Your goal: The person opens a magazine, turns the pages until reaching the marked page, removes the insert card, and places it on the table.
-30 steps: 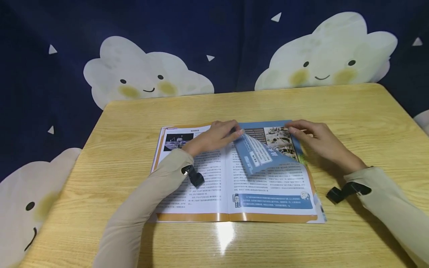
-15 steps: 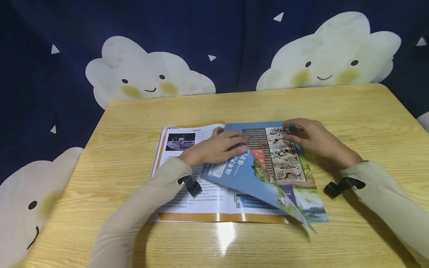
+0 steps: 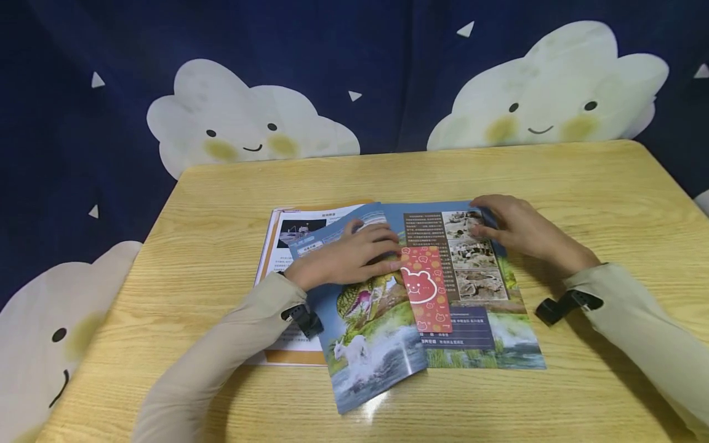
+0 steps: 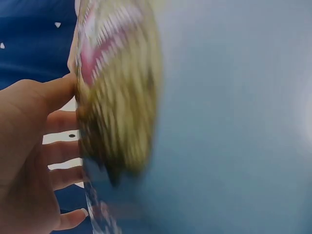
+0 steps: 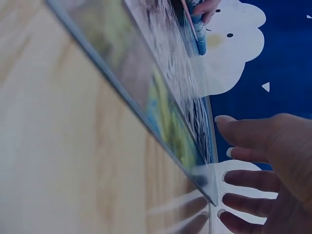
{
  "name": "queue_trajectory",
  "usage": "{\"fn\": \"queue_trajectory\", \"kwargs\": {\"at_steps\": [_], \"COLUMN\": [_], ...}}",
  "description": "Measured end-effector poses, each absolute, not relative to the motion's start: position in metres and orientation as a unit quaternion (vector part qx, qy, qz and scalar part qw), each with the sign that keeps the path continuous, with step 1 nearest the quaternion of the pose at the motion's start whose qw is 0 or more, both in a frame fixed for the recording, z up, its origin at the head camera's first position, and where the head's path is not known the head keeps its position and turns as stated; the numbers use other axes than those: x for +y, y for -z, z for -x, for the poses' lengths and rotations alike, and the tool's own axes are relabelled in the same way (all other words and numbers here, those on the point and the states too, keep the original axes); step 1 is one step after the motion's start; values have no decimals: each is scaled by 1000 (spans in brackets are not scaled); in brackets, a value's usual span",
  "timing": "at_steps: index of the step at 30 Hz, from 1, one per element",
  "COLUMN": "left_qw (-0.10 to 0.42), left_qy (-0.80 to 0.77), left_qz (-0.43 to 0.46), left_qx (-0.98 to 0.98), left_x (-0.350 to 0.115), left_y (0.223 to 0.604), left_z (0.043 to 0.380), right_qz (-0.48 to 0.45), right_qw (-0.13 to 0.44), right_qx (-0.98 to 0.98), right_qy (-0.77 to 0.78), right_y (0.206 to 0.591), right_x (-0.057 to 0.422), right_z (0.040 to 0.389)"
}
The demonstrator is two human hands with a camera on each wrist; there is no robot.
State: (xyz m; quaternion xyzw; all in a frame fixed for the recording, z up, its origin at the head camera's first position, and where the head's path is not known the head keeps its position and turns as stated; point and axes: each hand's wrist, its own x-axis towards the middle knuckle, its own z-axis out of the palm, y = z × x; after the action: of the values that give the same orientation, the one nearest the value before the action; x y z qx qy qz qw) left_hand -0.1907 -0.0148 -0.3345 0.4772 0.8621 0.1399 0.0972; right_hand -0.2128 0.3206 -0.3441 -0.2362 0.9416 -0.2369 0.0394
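Note:
An open magazine (image 3: 465, 344) lies on the table. Its glossy blue leaf (image 3: 376, 344), printed with a dinosaur and a white animal, slants over the left page (image 3: 293, 338). My left hand (image 3: 354, 252) lies over this leaf, fingers and thumb reaching its edge; in the left wrist view the leaf hides the left fingertips. Just beside the left thumb, a red card (image 3: 429, 295) with a bear face lies on the right page, partly under the leaf. My right hand (image 3: 515, 227) is at the magazine's far right corner, with loosely bent, spread fingers in the right wrist view (image 5: 263, 175).
The wooden table (image 3: 609, 203) extends on all sides of the magazine. A dark blue cloth (image 3: 388, 74) with smiling clouds hangs behind it. Black camera straps (image 3: 565, 307) sit on both wrists over beige sleeves (image 3: 637, 338).
The blue leaf has swung from right to left, uncovering the red card and the right page. My left hand has moved slightly down with it; my right hand stays near the far right corner.

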Motion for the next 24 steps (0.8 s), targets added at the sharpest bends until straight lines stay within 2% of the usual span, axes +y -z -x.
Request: {"fn": "queue_trajectory", "kwargs": {"at_steps": [8, 19, 24], "left_qw": [93, 137, 147], "left_qy": [-156, -162, -173], "left_qz": [-473, -433, -424], "left_qx": [862, 876, 877], "left_x": [-24, -31, -40], "left_y": [336, 334, 336], "left_z": [188, 189, 188], "right_qz": [282, 275, 304], "right_qw": [23, 39, 47], "right_qx": [928, 925, 920], "right_qy": [241, 260, 243], "right_y": [343, 341, 340], "right_x": [304, 295, 290], "right_z": [206, 197, 197]}}
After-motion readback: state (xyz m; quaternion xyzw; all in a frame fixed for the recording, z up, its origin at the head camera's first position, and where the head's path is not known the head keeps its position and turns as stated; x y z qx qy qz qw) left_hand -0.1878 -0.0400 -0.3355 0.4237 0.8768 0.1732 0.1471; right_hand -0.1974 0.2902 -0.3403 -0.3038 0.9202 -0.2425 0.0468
